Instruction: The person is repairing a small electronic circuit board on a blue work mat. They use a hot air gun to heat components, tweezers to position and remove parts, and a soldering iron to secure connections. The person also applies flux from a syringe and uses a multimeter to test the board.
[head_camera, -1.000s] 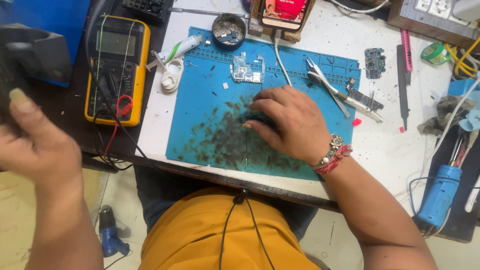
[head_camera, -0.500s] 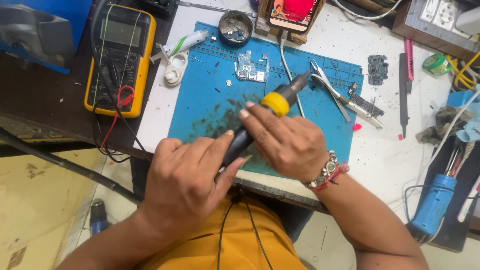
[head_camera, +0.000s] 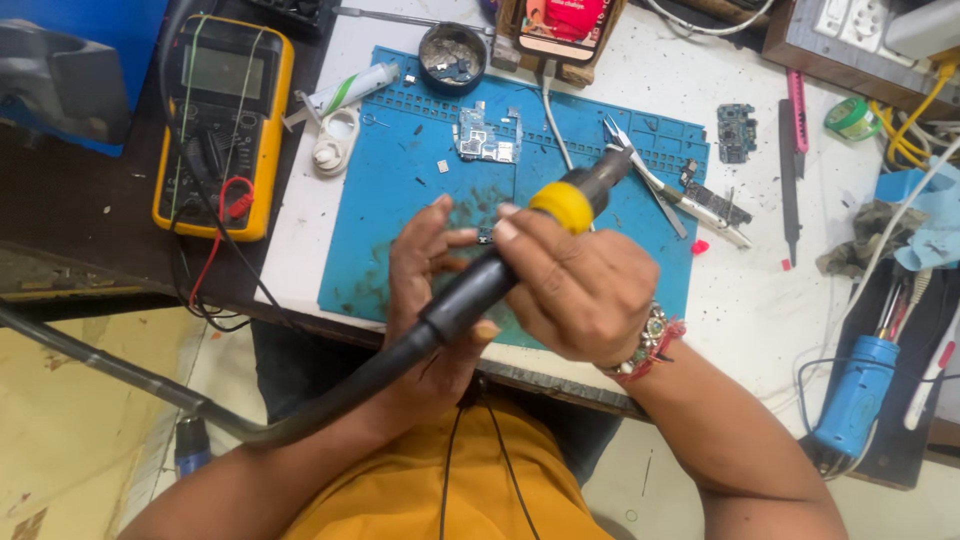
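Right hand (head_camera: 580, 295) closed around the handle of a hot-air tool (head_camera: 520, 255), just behind its yellow collar; the dark metal nozzle sticks out past the fingers, pointing up and right. Left hand (head_camera: 430, 290) lies under the black grip lower down, fingers curled loosely against it, thumb pressed on the handle. The tool is held in the air above the blue work mat (head_camera: 400, 190), tilted. Its thick black hose (head_camera: 150, 385) runs from the left hand down and left, off the table edge.

On the mat beyond the nozzle: a small circuit board (head_camera: 487, 135) and tweezers (head_camera: 640, 175). A round tin (head_camera: 452, 55) of small parts sits at the mat's top edge. A yellow multimeter (head_camera: 222, 125) lies left of the mat, with red and black leads trailing. Blue-handled tool (head_camera: 855, 395) at far right.
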